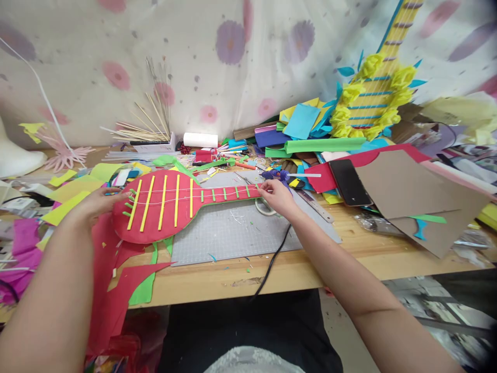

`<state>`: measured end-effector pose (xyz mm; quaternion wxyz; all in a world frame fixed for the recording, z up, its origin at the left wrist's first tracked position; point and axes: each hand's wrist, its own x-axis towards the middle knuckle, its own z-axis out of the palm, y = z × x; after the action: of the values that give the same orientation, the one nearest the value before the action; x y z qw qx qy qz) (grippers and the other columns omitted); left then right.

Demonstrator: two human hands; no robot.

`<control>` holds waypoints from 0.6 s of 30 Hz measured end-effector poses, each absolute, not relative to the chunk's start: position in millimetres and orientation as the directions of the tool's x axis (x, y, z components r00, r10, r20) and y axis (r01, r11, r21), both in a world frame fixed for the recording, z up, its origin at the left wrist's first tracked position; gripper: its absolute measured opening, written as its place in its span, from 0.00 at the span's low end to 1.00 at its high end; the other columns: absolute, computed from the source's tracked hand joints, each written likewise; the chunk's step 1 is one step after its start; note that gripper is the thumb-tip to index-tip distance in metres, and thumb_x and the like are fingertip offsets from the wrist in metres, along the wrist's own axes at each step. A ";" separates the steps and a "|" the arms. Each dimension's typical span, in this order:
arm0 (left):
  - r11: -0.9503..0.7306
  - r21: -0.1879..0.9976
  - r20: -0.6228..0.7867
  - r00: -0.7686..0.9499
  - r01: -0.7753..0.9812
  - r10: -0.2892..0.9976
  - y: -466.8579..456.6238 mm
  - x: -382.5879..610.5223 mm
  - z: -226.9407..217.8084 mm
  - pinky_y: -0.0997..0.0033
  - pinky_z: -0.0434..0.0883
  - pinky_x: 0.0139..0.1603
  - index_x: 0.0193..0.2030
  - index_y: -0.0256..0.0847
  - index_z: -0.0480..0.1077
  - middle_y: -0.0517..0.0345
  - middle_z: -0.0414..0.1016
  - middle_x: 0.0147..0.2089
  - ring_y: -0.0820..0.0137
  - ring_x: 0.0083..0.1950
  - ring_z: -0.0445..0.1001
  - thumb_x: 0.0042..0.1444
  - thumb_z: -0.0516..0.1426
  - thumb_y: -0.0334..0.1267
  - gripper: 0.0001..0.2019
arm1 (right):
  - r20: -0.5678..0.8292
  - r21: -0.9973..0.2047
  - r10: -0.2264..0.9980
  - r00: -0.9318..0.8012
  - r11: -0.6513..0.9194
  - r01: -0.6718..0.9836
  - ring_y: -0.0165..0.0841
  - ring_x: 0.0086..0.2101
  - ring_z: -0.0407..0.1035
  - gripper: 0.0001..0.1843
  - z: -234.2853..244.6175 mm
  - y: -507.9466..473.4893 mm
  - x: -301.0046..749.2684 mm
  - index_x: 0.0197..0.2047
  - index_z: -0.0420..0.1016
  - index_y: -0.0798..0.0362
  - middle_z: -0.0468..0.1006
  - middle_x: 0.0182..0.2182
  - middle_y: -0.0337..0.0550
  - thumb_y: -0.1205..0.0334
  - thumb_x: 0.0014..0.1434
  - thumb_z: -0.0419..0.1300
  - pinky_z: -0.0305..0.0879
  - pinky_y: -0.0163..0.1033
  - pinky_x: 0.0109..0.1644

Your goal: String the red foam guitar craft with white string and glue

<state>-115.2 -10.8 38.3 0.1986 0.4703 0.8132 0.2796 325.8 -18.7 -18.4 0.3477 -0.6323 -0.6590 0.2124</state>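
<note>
A red foam guitar [163, 215] with yellow bars, green frets and thin white strings lies across the grey cutting mat [233, 233]. My left hand [99, 203] rests at the guitar's rounded body end, fingers closed on its left edge. My right hand [276, 198] pinches the far end of the neck, where the strings end. A roll of tape [264, 208] lies just under that hand.
Foam scraps litter the wooden table [295, 269]. A black phone [349, 182], brown cardboard [419, 199], a metal ruler [316, 206] and a yellow flower-trimmed guitar [378, 98] lie right. Wooden sticks [149, 127] and a white roll [200, 140] stand behind. A black cable [272, 264] hangs over the edge.
</note>
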 end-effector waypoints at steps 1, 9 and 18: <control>0.458 0.677 -0.150 -0.501 0.576 0.852 -9.1 -112.1 39.0 0.74 0.66 0.30 0.42 0.36 0.69 0.63 0.74 0.24 0.71 0.28 0.72 0.42 0.65 0.40 0.20 | 0.185 -0.714 0.982 0.043 0.104 0.692 0.33 0.33 0.66 0.07 -19.5 -20.8 331.0 0.26 0.67 0.52 0.73 0.31 0.43 0.59 0.51 0.56 0.61 0.38 0.37; 0.548 0.736 -0.334 -0.491 0.397 0.805 4.2 -109.7 44.9 0.72 0.65 0.35 0.37 0.38 0.69 0.65 0.73 0.26 0.71 0.33 0.70 0.28 0.71 0.38 0.26 | 0.228 -0.686 0.969 0.100 0.087 0.722 0.32 0.31 0.67 0.07 -35.5 -27.9 345.5 0.29 0.69 0.52 0.74 0.32 0.43 0.59 0.52 0.55 0.62 0.38 0.36; 0.460 0.663 -0.186 -0.465 0.591 0.865 6.0 -110.1 36.1 0.73 0.68 0.29 0.41 0.36 0.67 0.66 0.73 0.20 0.72 0.26 0.72 0.41 0.65 0.30 0.19 | 0.326 -0.553 0.945 0.012 0.181 0.813 0.35 0.35 0.67 0.05 -38.8 -36.6 342.0 0.30 0.69 0.52 0.74 0.33 0.46 0.62 0.55 0.54 0.62 0.40 0.39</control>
<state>-110.1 6.0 36.1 0.2596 0.4473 0.8141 0.2643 342.0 -36.6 -38.8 0.3262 -0.6320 -0.6957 0.1011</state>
